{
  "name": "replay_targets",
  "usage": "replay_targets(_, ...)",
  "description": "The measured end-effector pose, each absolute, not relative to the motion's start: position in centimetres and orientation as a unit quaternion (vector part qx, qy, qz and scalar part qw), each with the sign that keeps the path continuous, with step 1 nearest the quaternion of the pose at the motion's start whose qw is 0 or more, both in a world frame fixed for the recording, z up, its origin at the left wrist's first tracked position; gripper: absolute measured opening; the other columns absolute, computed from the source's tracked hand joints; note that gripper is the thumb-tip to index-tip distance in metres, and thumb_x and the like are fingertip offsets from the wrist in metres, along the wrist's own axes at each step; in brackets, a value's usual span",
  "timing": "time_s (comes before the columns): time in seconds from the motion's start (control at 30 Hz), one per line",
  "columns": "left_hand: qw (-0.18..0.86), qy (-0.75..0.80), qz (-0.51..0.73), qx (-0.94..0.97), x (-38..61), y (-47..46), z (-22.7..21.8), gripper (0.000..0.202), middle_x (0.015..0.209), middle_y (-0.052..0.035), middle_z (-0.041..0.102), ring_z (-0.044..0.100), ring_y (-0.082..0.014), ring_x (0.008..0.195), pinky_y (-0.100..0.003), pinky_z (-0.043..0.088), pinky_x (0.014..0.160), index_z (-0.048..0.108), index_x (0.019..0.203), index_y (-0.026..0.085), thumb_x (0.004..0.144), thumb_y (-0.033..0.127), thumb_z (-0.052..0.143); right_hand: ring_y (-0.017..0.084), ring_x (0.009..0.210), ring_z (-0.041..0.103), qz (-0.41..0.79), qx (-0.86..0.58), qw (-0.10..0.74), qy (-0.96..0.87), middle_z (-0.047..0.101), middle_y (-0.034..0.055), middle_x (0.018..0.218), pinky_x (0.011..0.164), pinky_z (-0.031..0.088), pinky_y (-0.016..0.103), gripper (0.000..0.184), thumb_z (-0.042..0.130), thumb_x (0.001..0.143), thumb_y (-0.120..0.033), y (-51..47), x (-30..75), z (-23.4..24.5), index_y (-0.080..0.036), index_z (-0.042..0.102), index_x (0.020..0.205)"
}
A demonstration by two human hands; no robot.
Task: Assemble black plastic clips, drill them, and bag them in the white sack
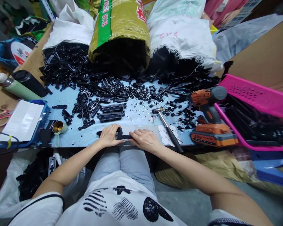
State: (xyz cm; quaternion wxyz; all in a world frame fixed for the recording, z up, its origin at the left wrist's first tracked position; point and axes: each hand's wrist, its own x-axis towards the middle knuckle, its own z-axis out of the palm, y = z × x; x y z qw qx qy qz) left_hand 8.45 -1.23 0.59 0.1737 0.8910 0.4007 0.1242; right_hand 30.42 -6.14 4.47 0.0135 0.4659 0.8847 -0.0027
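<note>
At the table's front edge my left hand is closed around a black plastic part, its fingers hiding much of it. Between the two hands a narrow black bar of this part shows. My right hand grips the bar's right end with its fingertips. Just beyond my left hand lie stacked black plastic pieces. To the right of my right hand rests a hammer with a dark handle, beside several white round discs.
Loose black parts spill from sacks at the back. An orange cordless drill stands right, next to a pink basket of black parts. On the left are a green bottle, a blue tray and a small metal cup.
</note>
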Motion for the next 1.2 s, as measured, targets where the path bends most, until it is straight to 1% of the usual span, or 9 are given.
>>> replay_targets(0.23, 0.138, 0.375, 0.202, 0.894, 8.0, -1.4, -0.6, 0.048, 0.094, -0.0078, 0.062, 0.06, -0.0233, 0.089, -0.033, 0.047, 0.073, 0.052, 0.102, 0.017, 0.078, 0.058, 0.056, 0.016, 0.073, 0.054, 0.057, 0.428, -0.004, 0.902, 0.062, 0.0065, 0.08, 0.061, 0.022, 0.029, 0.032, 0.035, 0.097, -0.038, -5.2, 29.8, 5.8, -0.015, 0.058, 0.099)
replay_targets(0.37, 0.145, 0.382, 0.157, 0.899, 8.3, -1.9, -0.4, 0.047, 0.09, -0.0069, 0.062, 0.06, -0.0229, 0.087, -0.032, 0.047, 0.072, 0.054, 0.098, 0.018, 0.078, 0.06, 0.055, 0.015, 0.071, 0.053, 0.046, 0.43, -0.021, 0.901, 0.061, 0.0056, 0.079, 0.062, 0.023, 0.029, 0.034, 0.037, 0.096, -0.041, -4.9, 30.7, 4.5, -0.016, 0.058, 0.09)
replay_targets(0.47, 0.158, 0.336, 0.105, 0.923, 9.9, -0.7, 0.6, 0.052, 0.099, -0.0094, 0.061, 0.057, -0.0249, 0.097, -0.035, 0.046, 0.079, 0.052, 0.109, 0.017, 0.078, 0.059, 0.056, 0.016, 0.074, 0.053, 0.023, 0.443, -0.059, 0.894, 0.06, 0.0054, 0.08, 0.065, 0.027, 0.028, 0.036, 0.041, 0.093, -0.047, -4.8, 32.4, 1.9, -0.016, 0.059, 0.087)
replay_targets(0.57, 0.132, 0.344, 0.129, 0.921, 12.9, 4.2, 2.2, 0.049, 0.122, -0.0128, 0.052, 0.046, -0.026, 0.115, -0.038, 0.04, 0.092, 0.043, 0.127, 0.017, 0.088, 0.045, 0.048, 0.017, 0.081, 0.054, 0.003, 0.46, -0.1, 0.882, 0.061, 0.0066, 0.087, 0.07, 0.031, 0.029, 0.036, 0.045, 0.091, -0.049, -5.2, 34.2, -0.5, -0.016, 0.061, 0.091)
replay_targets(0.7, 0.108, 0.461, 0.112, 0.874, 18.2, 13.1, 3.2, 0.036, 0.113, -0.0117, 0.058, 0.049, -0.0236, 0.107, -0.036, 0.041, 0.089, 0.054, 0.119, 0.016, 0.09, 0.014, 0.033, 0.019, 0.083, 0.054, -0.049, 0.475, -0.113, 0.871, 0.062, 0.0075, 0.088, 0.072, 0.036, 0.03, 0.038, 0.045, 0.09, -0.051, -6.2, 35.2, -1.5, -0.017, 0.062, 0.096)
replay_targets(0.83, 0.117, 0.372, 0.046, 0.92, 23.4, 16.4, 1.8, 0.041, 0.118, -0.0088, 0.055, 0.049, -0.0241, 0.108, -0.034, 0.043, 0.086, 0.055, 0.121, 0.023, 0.083, 0.013, 0.046, 0.02, 0.091, 0.055, -0.074, 0.531, -0.16, 0.829, 0.063, 0.0092, 0.097, 0.079, 0.04, 0.031, 0.033, 0.041, 0.093, -0.043, -4.3, 36.5, -1.0, -0.018, 0.06, 0.106)
replay_targets(0.93, 0.115, 0.342, 0.012, 0.933, 26.3, 15.4, 0.3, 0.033, 0.113, -0.0108, 0.058, 0.051, -0.0237, 0.106, -0.033, 0.043, 0.086, 0.061, 0.109, 0.016, 0.083, 0.007, 0.043, 0.022, 0.096, 0.054, -0.031, 0.633, -0.192, 0.75, 0.062, 0.0104, 0.1, 0.084, 0.041, 0.032, 0.03, 0.036, 0.095, -0.032, 0.3, 38.7, -0.8, -0.017, 0.059, 0.106)
replay_targets(1.07, 0.108, 0.376, 0.02, 0.92, 27.2, 13.9, 0.1, 0.033, 0.109, -0.0172, 0.058, 0.053, -0.0249, 0.105, -0.034, 0.043, 0.086, 0.06, 0.104, 0.005, 0.084, -0.001, 0.035, 0.025, 0.097, 0.053, -0.012, 0.747, -0.113, 0.655, 0.061, 0.0139, 0.103, 0.08, 0.041, 0.033, 0.028, 0.044, 0.089, -0.026, 7.1, 40.8, -1.0, -0.013, 0.059, 0.108)
replay_targets(1.2, 0.113, 0.39, 0.059, 0.912, 22.4, 11.9, 2.3, 0.027, 0.106, -0.0126, 0.059, 0.056, -0.0215, 0.098, -0.032, 0.044, 0.085, 0.057, 0.106, 0.011, 0.088, 0.006, 0.038, 0.022, 0.088, 0.056, -0.046, 0.75, -0.06, 0.658, 0.062, 0.0153, 0.099, 0.077, 0.041, 0.032, 0.024, 0.049, 0.082, -0.018, 9.4, 40.3, -1.0, -0.01, 0.063, 0.1)
